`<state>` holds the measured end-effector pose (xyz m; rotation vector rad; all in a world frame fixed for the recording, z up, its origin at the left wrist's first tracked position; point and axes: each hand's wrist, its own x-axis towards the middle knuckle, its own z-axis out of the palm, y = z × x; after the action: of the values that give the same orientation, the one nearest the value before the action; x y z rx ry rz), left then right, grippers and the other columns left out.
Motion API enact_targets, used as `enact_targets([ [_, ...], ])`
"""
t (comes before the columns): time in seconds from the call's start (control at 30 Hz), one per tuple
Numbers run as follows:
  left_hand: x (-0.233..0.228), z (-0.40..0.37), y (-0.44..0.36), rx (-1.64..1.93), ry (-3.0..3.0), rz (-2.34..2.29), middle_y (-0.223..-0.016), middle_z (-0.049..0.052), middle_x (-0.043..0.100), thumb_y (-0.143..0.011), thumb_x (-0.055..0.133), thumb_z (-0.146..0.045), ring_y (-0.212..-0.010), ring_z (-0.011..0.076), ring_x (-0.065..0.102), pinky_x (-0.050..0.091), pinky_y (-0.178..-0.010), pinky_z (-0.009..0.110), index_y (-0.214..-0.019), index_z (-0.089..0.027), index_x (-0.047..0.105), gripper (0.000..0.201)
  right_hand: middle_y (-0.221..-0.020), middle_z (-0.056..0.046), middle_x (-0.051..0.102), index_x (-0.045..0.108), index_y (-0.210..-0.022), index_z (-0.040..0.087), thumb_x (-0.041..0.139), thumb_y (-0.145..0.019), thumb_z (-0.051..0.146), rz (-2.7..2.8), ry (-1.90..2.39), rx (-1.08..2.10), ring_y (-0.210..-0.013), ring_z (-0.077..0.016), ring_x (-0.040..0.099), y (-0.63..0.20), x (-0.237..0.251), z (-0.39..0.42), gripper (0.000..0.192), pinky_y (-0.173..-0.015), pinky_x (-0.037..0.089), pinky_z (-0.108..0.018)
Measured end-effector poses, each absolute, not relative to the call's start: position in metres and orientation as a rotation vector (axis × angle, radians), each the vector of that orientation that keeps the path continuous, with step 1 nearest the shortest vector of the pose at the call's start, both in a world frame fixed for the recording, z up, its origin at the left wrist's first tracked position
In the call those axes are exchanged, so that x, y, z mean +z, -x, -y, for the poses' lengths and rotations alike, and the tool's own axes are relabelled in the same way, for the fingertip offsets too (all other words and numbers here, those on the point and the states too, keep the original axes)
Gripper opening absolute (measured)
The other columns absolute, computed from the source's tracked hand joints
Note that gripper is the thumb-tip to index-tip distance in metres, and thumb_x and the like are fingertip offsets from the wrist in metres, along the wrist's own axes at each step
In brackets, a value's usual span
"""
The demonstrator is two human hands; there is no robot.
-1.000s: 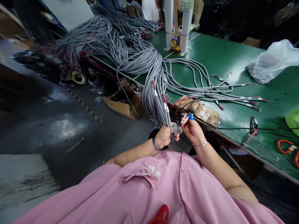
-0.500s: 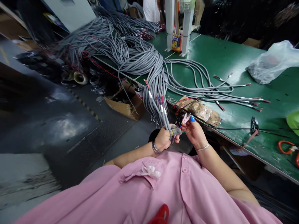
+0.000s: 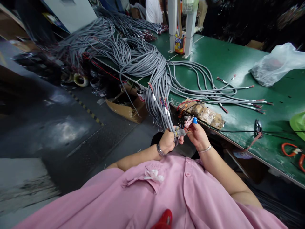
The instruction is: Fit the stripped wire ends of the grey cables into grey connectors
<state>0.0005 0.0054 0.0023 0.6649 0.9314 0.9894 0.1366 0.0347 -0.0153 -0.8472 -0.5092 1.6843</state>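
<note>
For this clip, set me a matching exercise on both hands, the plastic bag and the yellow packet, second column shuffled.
1. Left hand
2. Right hand
3. Plastic bag
4. Yellow packet

A. Between the pale posts
B. Closed around grey cables
C. Wears a blue cap on one digit
D. Translucent, on the green tabletop

Pairs: 1-B, 2-C, 3-D, 4-A

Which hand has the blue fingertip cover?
The right hand, holding the pink tool: its fingertip cover is blue. The left hand, gripping grey cables, wears grey finger wrapping instead.
</note>
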Motion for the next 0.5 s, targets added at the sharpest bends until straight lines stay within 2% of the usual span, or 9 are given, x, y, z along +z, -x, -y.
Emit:
enact_targets([
  [0.23,-0.0026,-0.0055,-0.0013,0.996,-0.681,-0.925,-0.047,0.001,0.057,-0.066,0.073,-0.042,-0.038,0.0108,0.051,0.041,-0.041,0.023,-0.062,-0.014,0.056,0.034,-0.069,0.000,0.066,0.068,-0.082,0.017,0.072,-0.072,0.054,0.452,0.809,1.695,-0.055,-0.0103,0.054,-0.1359,-0.0189,-0.0362,0.038,-0.053,0.046,-0.025],
  [0.5,0.0021,0.0010,0.0002,1.010,-0.697,-0.921,-0.047,0.001,0.058,-0.065,0.074,-0.039,-0.038,0.0113,0.052,0.042,-0.040,0.024,-0.062,-0.014,0.055,0.032,-0.077,-0.001,0.069,0.066,-0.078,0.020,0.068,-0.075,0.056,0.310,0.772,1.782,-0.061,-0.0114,0.058,-0.1376,-0.0172,-0.0333,0.036,-0.054,0.047,-0.024],
])
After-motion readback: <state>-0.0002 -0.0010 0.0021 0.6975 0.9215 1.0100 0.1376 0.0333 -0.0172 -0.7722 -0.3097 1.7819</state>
